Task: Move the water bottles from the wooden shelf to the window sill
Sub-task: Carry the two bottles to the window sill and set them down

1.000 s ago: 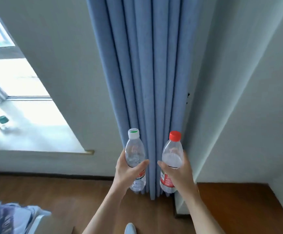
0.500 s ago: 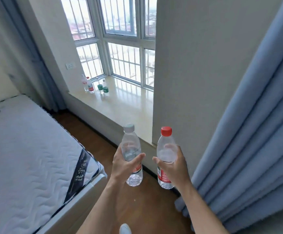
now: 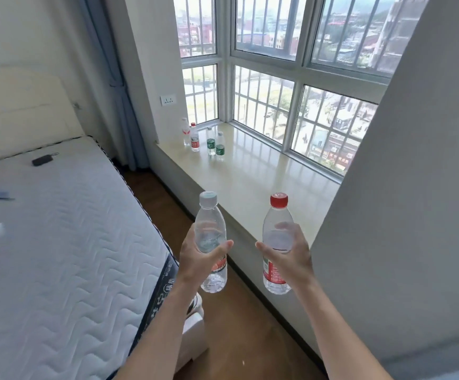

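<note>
My left hand [image 3: 199, 259] grips a clear water bottle with a white cap [image 3: 211, 229], held upright. In my right hand [image 3: 291, 256] is a second clear bottle with a red cap and red label [image 3: 276, 237], also upright. Both hang over the wooden floor just short of the near end of the cream window sill [image 3: 253, 176]. Far along the sill stand several small bottles: two with red labels [image 3: 194, 138] and two with green labels [image 3: 216, 145]. The wooden shelf is out of view.
A bed with a white quilted mattress [image 3: 58, 242] fills the left, a dark key fob [image 3: 41, 160] lying on it. A narrow strip of wooden floor [image 3: 231, 325] runs between bed and sill. A grey wall corner [image 3: 403, 215] stands on the right. Barred windows [image 3: 291, 91] rise behind the sill.
The view has swung left from the blue curtain to the bed and window. The sill now lies straight ahead and closer. Both hands still hold their bottles upright, a little wider apart.
</note>
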`<state>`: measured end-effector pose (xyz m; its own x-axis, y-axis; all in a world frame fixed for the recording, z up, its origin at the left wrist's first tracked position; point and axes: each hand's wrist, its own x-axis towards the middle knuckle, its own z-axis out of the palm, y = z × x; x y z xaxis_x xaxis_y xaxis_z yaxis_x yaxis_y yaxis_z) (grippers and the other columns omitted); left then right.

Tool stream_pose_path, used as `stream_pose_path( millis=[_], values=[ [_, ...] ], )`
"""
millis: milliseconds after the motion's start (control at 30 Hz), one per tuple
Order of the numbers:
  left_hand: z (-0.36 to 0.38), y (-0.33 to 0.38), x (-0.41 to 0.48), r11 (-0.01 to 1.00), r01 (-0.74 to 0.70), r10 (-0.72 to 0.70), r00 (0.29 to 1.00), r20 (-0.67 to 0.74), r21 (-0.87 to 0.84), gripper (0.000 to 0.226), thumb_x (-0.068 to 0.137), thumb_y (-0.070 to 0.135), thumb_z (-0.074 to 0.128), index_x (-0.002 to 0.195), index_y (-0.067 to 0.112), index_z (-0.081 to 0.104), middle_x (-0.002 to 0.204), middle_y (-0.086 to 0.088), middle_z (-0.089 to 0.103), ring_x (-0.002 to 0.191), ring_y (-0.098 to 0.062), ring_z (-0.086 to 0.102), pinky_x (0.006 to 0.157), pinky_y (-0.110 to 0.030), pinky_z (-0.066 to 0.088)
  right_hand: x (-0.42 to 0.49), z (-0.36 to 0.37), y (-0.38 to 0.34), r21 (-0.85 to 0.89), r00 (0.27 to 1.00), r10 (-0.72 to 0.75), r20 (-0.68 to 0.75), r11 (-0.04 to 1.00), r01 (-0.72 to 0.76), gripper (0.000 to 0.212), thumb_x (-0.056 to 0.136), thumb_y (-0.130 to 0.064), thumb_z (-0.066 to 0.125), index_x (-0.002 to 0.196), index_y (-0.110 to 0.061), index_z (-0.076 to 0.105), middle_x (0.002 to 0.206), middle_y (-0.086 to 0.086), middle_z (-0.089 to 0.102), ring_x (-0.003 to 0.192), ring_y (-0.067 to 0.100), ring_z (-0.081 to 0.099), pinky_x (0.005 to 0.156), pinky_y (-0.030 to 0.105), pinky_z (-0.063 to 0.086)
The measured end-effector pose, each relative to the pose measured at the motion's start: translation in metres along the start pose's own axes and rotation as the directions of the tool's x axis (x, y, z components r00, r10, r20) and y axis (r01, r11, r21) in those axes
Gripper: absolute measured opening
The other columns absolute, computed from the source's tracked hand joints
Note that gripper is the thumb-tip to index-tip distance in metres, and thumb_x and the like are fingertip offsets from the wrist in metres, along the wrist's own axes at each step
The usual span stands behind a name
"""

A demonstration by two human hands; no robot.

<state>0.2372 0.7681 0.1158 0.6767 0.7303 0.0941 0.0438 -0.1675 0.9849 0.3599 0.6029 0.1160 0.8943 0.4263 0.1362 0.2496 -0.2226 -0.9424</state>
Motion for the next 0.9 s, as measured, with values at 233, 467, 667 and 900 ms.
stream_pose_path(
  millis=[233, 467, 667, 900],
  values=[
    [-0.029, -0.013, 0.085, 0.998, -0.011, 0.013, 0.999, -0.049, 0.057, 0.068, 0.063, 0.050, 0.079, 0.122, 0.025, 0.054, 0.110, 0.005, 0.064, 0.102, -0.015, 0.065, 0.083, -0.024, 0.056, 0.075, 0.064, -0.006, 0.014, 0.997, -0.023, 0.074, 1.000, 0.022, 0.059, 0.067, -0.038, 0.090, 0.111, -0.034, 0.051, 0.102, -0.005, 0.067, 0.094, 0.014, 0.067, 0.078, 0.033, 0.056],
    [-0.038, -0.031, 0.153, 0.998, 0.015, -0.007, 0.991, -0.133, 0.056, 0.071, 0.064, 0.051, 0.078, 0.126, 0.028, 0.051, 0.115, 0.006, 0.062, 0.105, -0.015, 0.063, 0.084, -0.022, 0.055, 0.146, 0.111, -0.001, -0.004, 0.985, -0.061, 0.159, 0.998, 0.062, 0.056, 0.069, -0.037, 0.089, 0.110, -0.034, 0.050, 0.100, -0.016, 0.063, 0.095, 0.006, 0.065, 0.077, 0.028, 0.055],
    [-0.034, -0.038, 0.225, 0.998, 0.025, -0.012, 0.979, -0.204, 0.059, 0.061, 0.067, 0.045, 0.078, 0.121, 0.030, 0.054, 0.111, 0.013, 0.060, 0.103, -0.008, 0.061, 0.081, -0.017, 0.053, 0.230, 0.151, 0.003, 0.036, 0.967, -0.077, 0.243, 0.997, 0.070, 0.055, 0.069, -0.038, 0.089, 0.109, -0.032, 0.051, 0.100, -0.010, 0.066, 0.093, 0.009, 0.066, 0.075, 0.027, 0.054],
    [-0.016, -0.031, 0.328, 0.999, 0.043, -0.028, 0.937, -0.349, 0.033, 0.049, 0.064, 0.034, 0.080, 0.106, 0.019, 0.060, 0.103, 0.003, 0.066, 0.092, -0.001, 0.063, 0.071, -0.007, 0.049, 0.355, 0.190, 0.004, 0.086, 0.931, -0.079, 0.355, 0.995, 0.052, 0.050, 0.065, -0.035, 0.091, 0.098, -0.040, 0.054, 0.089, -0.010, 0.068, 0.084, 0.008, 0.068, 0.079, 0.041, 0.059]
  ],
)
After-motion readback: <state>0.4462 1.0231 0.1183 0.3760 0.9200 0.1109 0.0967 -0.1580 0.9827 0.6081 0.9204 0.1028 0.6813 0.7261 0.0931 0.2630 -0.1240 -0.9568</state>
